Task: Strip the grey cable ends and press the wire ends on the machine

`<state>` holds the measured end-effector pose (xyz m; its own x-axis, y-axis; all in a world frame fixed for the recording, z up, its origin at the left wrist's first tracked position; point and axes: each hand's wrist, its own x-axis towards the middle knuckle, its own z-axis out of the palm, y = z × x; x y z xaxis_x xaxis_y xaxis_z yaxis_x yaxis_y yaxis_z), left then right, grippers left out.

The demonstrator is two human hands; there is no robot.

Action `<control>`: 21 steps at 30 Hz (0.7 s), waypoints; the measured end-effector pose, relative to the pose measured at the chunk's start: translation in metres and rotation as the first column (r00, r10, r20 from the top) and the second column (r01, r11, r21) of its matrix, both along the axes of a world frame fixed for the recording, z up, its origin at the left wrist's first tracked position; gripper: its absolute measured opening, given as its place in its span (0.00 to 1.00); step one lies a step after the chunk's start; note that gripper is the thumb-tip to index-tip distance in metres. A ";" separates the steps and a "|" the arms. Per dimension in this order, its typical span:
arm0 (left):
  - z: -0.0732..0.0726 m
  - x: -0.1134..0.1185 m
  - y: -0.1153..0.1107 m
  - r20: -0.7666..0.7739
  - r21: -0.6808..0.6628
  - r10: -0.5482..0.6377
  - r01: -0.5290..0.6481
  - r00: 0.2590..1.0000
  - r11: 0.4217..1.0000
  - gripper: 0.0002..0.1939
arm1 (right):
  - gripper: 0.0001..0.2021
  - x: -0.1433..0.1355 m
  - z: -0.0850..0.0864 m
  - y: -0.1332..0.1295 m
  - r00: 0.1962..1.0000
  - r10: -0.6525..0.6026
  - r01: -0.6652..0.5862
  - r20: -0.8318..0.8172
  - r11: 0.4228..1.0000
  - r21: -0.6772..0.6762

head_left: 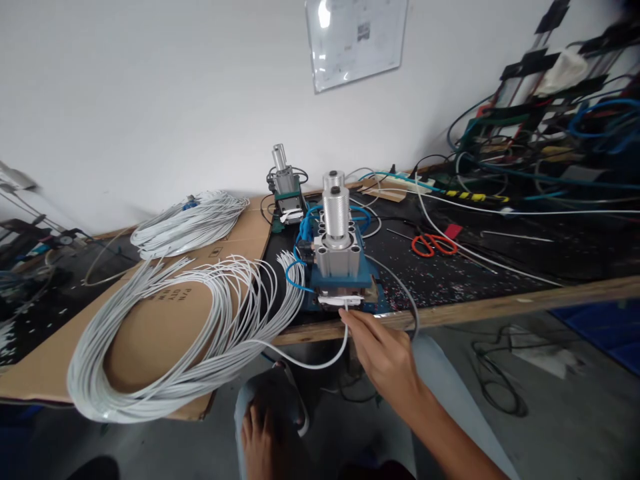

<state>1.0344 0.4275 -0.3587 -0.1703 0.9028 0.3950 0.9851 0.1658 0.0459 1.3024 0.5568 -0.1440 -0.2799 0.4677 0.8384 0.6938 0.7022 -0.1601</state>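
Observation:
My right hand (383,353) is closed in a pinch on a white cable (320,367) at the front of a small pneumatic press (340,261). The cable's tip is at the white piece (330,301) low on the press; whether it sits inside cannot be made out. From my fingers the cable hangs below the table edge and curves left to a large coil of white cables (90,380). My left hand (257,437) lies on my left leg with its fingers a little apart, holding nothing.
Flat cardboard (175,307) lies under the coil and a second cable bundle (185,230). Another press (286,183) stands behind. Orange-handled scissors (434,245) lie to the right, with loose cables and blue hoses around. The wooden table edge (470,303) runs in front.

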 end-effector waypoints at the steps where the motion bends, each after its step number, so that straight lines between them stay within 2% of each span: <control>1: -0.001 -0.001 0.000 -0.019 -0.005 -0.005 0.005 1.000 1.000 0.16 | 0.17 0.000 0.000 0.000 1.000 0.001 -0.001 0.002 1.000 0.000; 10: -0.005 -0.004 0.001 -0.099 -0.002 -0.022 0.021 0.995 1.000 0.14 | 0.17 -0.001 0.001 -0.001 1.000 0.001 -0.001 -0.019 1.000 0.000; 17: -0.005 -0.004 0.004 -0.084 0.024 -0.021 0.023 0.996 0.999 0.15 | 0.18 0.000 0.000 -0.001 1.000 0.001 -0.001 -0.015 0.999 -0.035; 21: -0.003 -0.002 0.006 -0.059 0.063 -0.017 0.021 0.998 0.998 0.16 | 0.20 0.002 -0.002 -0.003 0.998 0.041 -0.042 -0.047 0.999 -0.012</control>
